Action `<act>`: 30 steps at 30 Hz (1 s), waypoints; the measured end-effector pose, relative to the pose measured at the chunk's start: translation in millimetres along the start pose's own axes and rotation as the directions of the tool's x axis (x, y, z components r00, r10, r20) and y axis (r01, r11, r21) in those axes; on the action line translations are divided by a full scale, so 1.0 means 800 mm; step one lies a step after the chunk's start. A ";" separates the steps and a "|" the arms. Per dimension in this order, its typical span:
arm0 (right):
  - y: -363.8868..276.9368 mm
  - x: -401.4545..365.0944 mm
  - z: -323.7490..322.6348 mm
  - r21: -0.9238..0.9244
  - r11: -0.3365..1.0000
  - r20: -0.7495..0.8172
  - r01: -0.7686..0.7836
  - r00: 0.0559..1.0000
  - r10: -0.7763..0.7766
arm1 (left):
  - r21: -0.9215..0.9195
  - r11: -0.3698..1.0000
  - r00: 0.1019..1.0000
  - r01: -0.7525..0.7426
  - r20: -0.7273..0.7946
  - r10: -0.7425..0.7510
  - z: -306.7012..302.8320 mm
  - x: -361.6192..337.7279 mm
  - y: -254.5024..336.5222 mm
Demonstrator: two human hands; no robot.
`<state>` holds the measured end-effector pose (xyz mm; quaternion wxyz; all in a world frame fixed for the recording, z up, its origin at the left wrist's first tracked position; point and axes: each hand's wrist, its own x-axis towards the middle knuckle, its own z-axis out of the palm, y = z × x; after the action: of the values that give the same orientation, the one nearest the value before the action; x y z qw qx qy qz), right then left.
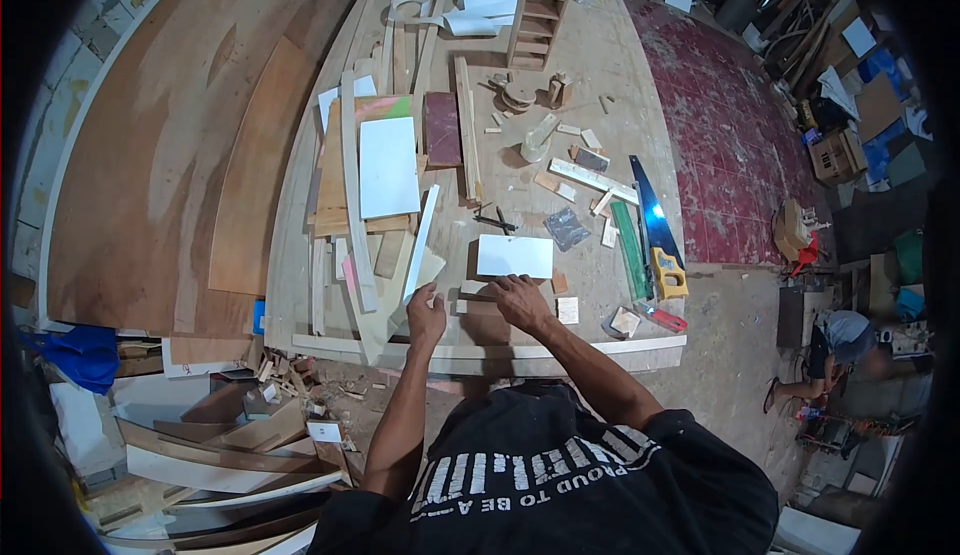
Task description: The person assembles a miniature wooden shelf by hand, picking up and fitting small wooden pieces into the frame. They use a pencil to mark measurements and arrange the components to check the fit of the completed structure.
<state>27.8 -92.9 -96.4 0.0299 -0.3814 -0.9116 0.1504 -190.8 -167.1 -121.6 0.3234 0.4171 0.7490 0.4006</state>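
My right hand has its fingers bent at the near edge of a small white board, which casts a shadow on the worktable. My left hand has curled fingers, close to the lower end of a narrow white strip; whatever lies between those fingers is too small to make out. Under and beside my right hand are a wooden strip and a small wood block. Dark slim tools lie just beyond the white board.
To the right lie a handsaw with a yellow handle, a green strip and a red-handled tool. Stacked boards and long strips cover the left side. A small wooden shelf stands at the back. Another person crouches at far right.
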 end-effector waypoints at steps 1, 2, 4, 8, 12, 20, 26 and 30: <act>0.001 -0.004 -0.015 0.042 0.999 -0.018 0.006 1.000 -0.005 | 0.021 1.000 1.000 -0.019 -0.024 0.020 -0.001 0.004 0.005; 0.002 -0.008 -0.030 0.084 0.996 -0.036 0.012 0.999 -0.009 | 0.018 1.000 0.999 -0.022 -0.025 0.022 -0.002 0.011 0.011; 0.008 -0.015 -0.062 0.107 0.994 -0.074 0.026 0.997 -0.018 | 0.123 0.984 0.991 -0.127 -0.029 0.131 0.001 0.029 0.025; 0.039 -0.024 -0.112 0.214 0.976 -0.218 -0.040 0.972 0.087 | 0.211 0.909 0.933 -0.360 0.079 0.352 0.028 0.092 0.078; 0.090 -0.019 -0.134 0.235 0.954 -0.281 -0.184 0.927 0.248 | 0.346 0.661 0.736 -0.666 0.453 0.503 0.091 0.154 0.102; 0.166 0.025 -0.145 0.202 0.929 -0.200 -0.310 0.915 0.349 | 0.289 -0.019 0.258 -0.957 0.881 0.395 0.134 0.217 0.126; 0.178 0.061 -0.119 0.157 0.952 -0.118 -0.264 0.952 0.283 | 0.302 0.104 0.319 -0.948 0.871 0.375 0.089 0.226 0.090; 0.170 0.093 -0.095 0.106 0.977 -0.046 -0.183 0.981 0.189 | 0.375 0.258 0.453 -0.890 0.781 0.430 0.062 0.222 0.062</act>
<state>81.4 68.7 -68.5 0.0605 -0.4671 -0.8619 0.1881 -210.5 23.1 -128.3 0.0955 0.8881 0.4495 0.0140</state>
